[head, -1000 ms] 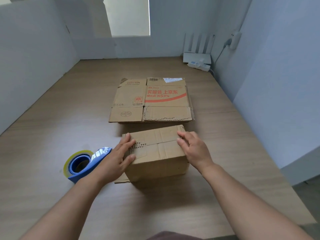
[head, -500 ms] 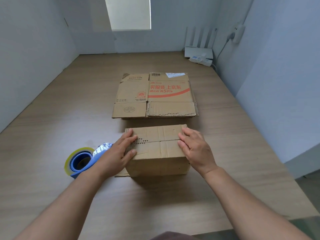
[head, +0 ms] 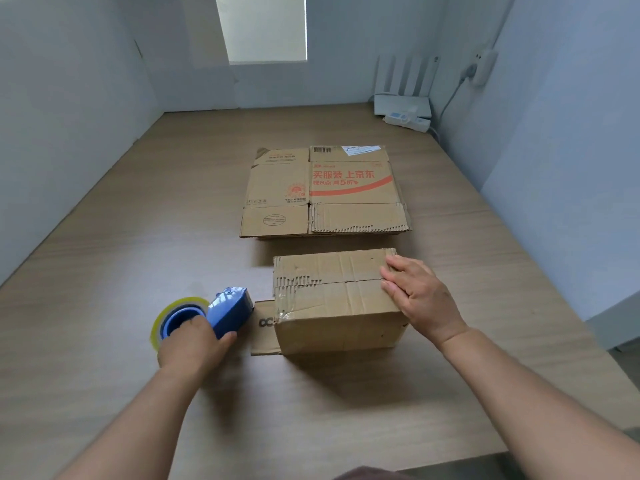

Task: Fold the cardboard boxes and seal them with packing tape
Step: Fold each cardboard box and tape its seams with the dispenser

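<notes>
A small folded cardboard box (head: 332, 299) stands on the wooden table (head: 138, 237), its two top flaps closed with a seam across the middle. My right hand (head: 415, 299) lies flat on the right end of the flaps, fingers apart, pressing them down. My left hand (head: 190, 341) grips the blue tape dispenser (head: 227, 311) with its yellowish roll of packing tape (head: 173, 315), just left of the box. A loose flap (head: 263, 327) sticks out at the box's lower left. Behind it lies a stack of flattened cardboard boxes (head: 322, 192) with red print.
White walls enclose the table on the left, back and right. A white router with antennas (head: 403, 95) and a power strip (head: 408, 120) sit in the far right corner, a cable running up to a wall plug (head: 483, 65).
My left hand has left the box's left end and moved left onto the tape dispenser, closing around it. My right hand stays on the flaps.
</notes>
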Tool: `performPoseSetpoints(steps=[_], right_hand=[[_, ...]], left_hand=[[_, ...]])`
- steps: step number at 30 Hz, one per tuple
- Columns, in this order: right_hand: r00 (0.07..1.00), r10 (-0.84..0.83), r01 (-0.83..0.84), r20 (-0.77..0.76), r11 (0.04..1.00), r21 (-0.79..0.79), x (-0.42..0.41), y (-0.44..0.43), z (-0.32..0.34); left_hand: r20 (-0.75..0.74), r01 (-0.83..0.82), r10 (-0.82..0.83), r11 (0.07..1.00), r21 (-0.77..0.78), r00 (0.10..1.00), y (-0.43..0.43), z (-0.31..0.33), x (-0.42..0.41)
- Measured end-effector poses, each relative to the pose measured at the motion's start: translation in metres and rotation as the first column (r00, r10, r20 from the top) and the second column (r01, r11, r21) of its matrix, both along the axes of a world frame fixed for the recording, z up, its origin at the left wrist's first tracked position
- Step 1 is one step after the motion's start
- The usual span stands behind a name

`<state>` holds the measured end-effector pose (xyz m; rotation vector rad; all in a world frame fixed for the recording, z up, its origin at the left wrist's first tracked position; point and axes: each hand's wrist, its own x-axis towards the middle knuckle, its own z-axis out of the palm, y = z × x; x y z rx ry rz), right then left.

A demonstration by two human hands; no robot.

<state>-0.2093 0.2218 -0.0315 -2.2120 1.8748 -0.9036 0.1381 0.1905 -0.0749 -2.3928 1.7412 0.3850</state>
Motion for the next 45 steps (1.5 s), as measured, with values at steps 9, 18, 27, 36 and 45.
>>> performPoseSetpoints(steps=[9,18,27,36,45], right_hand=[[0.998,0.009,-0.009,-0.058,1.000,0.013,-0.003,0.000,0.004],[0.999,-0.016,0.015,-0.032,1.000,-0.015,-0.004,0.000,0.002],[0.997,0.007,0.002,-0.073,0.993,0.121,-0.004,-0.004,0.012],[0.561,0.012,-0.294,0.827,0.938,0.186,0.020,0.009,0.042],[0.635,-0.014,-0.121,0.773,0.986,0.117,0.032,0.003,0.030]], left_hand=[[-0.255,-0.084,0.075,0.996,-0.027,0.964,-0.028,0.006,0.008],[-0.616,0.317,-0.416,0.909,-0.270,0.669,-0.025,0.142,-0.054],[-0.440,0.632,-0.602,0.769,-0.095,0.666,-0.019,0.129,-0.089],[-0.451,0.647,-0.604,0.759,-0.074,0.657,-0.022,0.129,-0.093],[-0.537,0.618,-0.532,0.786,-0.026,0.655,-0.024,0.139,-0.096]])
